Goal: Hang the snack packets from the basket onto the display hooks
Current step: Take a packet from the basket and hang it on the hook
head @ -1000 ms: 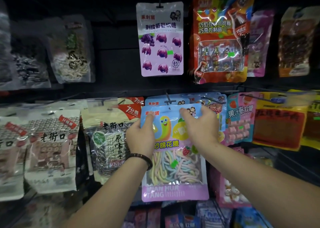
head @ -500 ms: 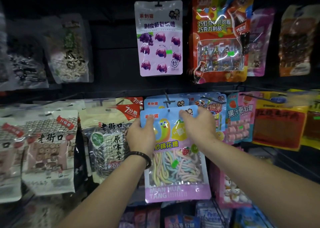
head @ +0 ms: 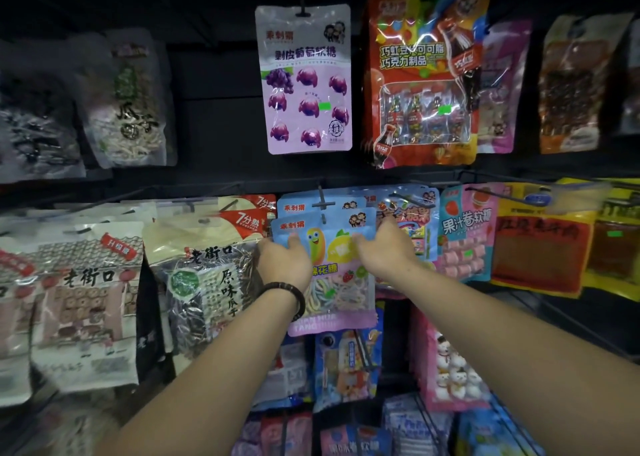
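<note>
Both my hands hold a blue-and-pink candy packet (head: 329,241) with cartoon fruit and pastel ropes inside. My left hand (head: 285,263), a dark bead bracelet on its wrist, pinches the packet's upper left side. My right hand (head: 384,251) pinches its upper right side. The packet's top hole sits on or right at the black display hook (head: 322,203) in the middle row, in front of identical blue packets (head: 323,209) hanging there. The basket is out of view.
Purple grape candy packet (head: 306,81) and red cola-chocolate packet (head: 424,78) hang above. Sunflower seed bags (head: 207,272) hang left, a pink fruit-roll packet (head: 465,234) and yellow packets (head: 540,244) right. More packets (head: 346,365) and wire hooks fill the row below.
Both hands have pushed the candy packet up and back toward the hook, so it now sits closer to the identical packets behind it.
</note>
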Motion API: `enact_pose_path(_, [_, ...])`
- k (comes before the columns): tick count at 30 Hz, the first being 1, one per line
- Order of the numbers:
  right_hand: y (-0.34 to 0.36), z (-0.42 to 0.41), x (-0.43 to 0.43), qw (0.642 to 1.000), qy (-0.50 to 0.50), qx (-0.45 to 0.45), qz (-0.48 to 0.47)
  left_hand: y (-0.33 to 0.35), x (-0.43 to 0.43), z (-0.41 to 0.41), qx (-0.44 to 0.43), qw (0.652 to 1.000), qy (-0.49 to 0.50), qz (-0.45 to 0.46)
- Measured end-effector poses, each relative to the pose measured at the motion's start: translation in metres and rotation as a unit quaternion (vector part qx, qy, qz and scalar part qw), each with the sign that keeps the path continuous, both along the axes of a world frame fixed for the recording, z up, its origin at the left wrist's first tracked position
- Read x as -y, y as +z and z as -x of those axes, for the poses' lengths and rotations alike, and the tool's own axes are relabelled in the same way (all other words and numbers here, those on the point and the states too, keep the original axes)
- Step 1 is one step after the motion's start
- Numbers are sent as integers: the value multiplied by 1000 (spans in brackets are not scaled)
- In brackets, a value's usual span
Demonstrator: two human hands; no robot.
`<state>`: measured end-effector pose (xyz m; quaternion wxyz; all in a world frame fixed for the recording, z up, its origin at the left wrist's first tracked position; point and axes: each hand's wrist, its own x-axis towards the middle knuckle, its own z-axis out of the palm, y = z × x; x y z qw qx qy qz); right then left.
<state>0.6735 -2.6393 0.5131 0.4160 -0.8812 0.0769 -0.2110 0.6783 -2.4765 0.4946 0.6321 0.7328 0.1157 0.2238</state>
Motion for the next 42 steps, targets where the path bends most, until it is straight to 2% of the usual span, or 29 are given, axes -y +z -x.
enact_pose_path(7, [-77,54,13,999,-1,12,40,-57,12,60,30,999,-42,11])
enact_pose_path(12, [-179,122,15,995,20,81,51,-136,9,115,149,976,-77,-141])
enact_pose_path(16, [-274,172,13,994,66,64,60,-224,-9,158,237,910,-134,-311])
enact_pose_path(18, [-326,199,12,997,65,23,25,-279,-23,178,208,885,-196,-368])
enact_pose_path(21, [-407,236,7,994,13,-93,-53,-362,-39,212,84,859,-283,-417])
enact_pose_path(22, [-432,247,6,981,-5,-165,-105,-390,-45,223,38,846,-311,-432])
enact_pose_path(23, [-456,258,3,951,-26,-252,-177,-418,-50,231,-12,831,-341,-439])
enact_pose_path(25, [-523,277,6,851,-52,-424,-307,-466,-62,245,-116,802,-395,-433])
enact_pose_path(26, [-565,284,12,825,-43,-463,-321,-485,-69,249,-165,789,-415,-422])
enact_pose_path(27, [-614,291,23,814,-44,-486,-316,-500,-73,254,-211,776,-434,-407])
enact_pose_path(28, [-658,298,33,799,-52,-501,-328,-510,-76,259,-243,766,-445,-397])
enact_pose_path(29, [-682,303,37,770,-58,-519,-366,-516,-78,261,-265,758,-449,-391])
enact_pose_path(31, [-676,311,29,716,-101,-518,-456,-523,-74,266,-285,753,-450,-386])
enact_pose_path(32, [-650,310,23,696,-133,-521,-476,-522,-71,267,-286,755,-449,-383])
enact_pose_path(33, [-626,308,18,691,-147,-517,-483,-522,-68,268,-285,756,-451,-379])
enact_pose_path(37, [-619,298,23,677,-145,-509,-511,-527,-65,267,-283,743,-475,-379])
enact_pose_path(40, [-638,295,24,637,-159,-483,-579,-536,-66,260,-310,735,-474,-374])
enact_pose_path(42, [-684,296,34,635,-183,-465,-589,-541,-66,254,-326,738,-465,-365])
